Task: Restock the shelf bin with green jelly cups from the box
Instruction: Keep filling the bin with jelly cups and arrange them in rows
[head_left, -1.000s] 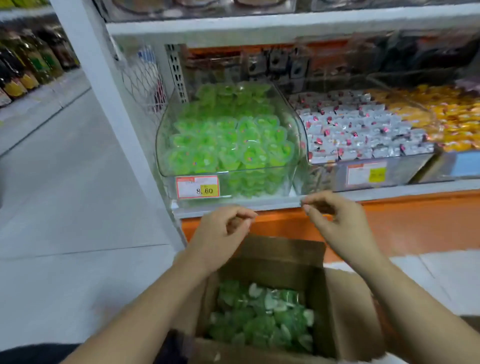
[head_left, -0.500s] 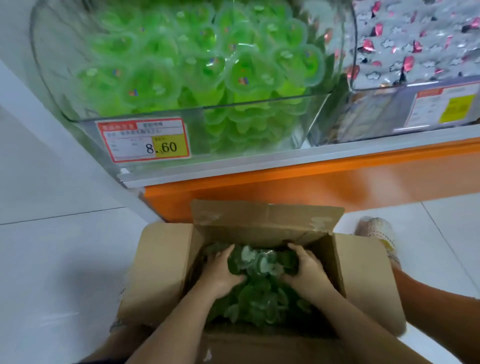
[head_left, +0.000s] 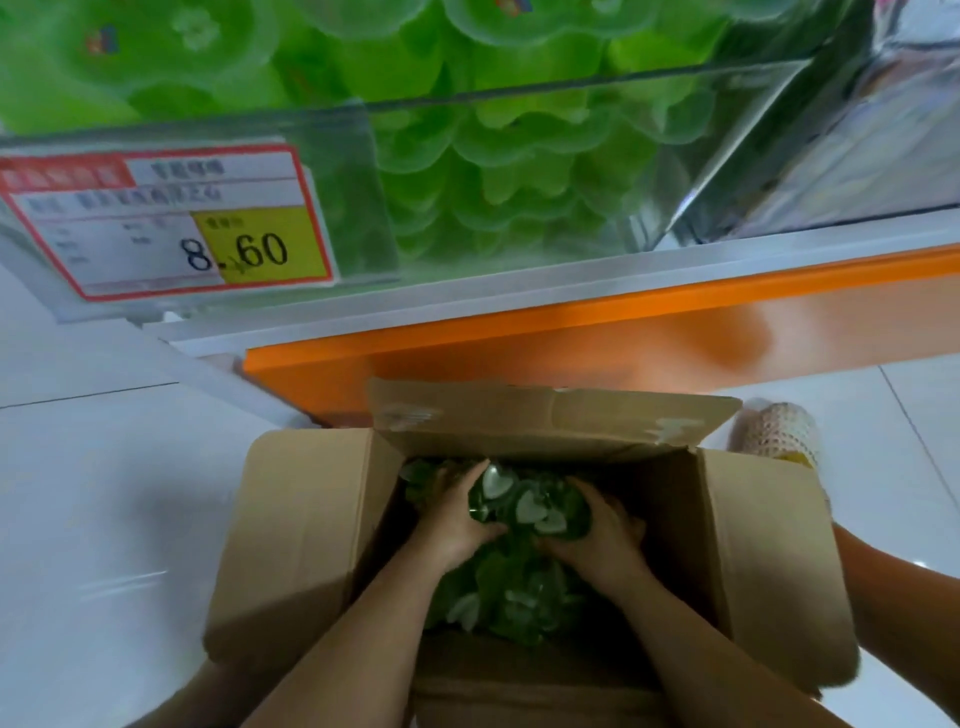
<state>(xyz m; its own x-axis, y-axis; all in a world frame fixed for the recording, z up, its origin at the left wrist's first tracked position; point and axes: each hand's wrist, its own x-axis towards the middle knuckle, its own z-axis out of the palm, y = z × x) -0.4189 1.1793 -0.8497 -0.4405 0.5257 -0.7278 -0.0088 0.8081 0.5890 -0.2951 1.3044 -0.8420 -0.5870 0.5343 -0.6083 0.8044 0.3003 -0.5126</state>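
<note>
Head view. Find the green jelly cups (head_left: 519, 506) heaped loose in the open cardboard box (head_left: 301, 519) on the floor (head_left: 104, 493), directly below the shelf bin (head_left: 519, 171), itself stocked with many more behind a price label (head_left: 171, 223). Note the left hand (head_left: 457, 519) and right hand (head_left: 602, 540) inside the box, fingers curled inward from either side, cradling one cluster of cups between them. Expect light, slick, thin-walled plastic with film lids, likely to slide apart or dent. Scoop from beneath and from the sides. Press gently. Avoid squeezing the lids. Lift level toward the bin opening, not in frame.
</note>
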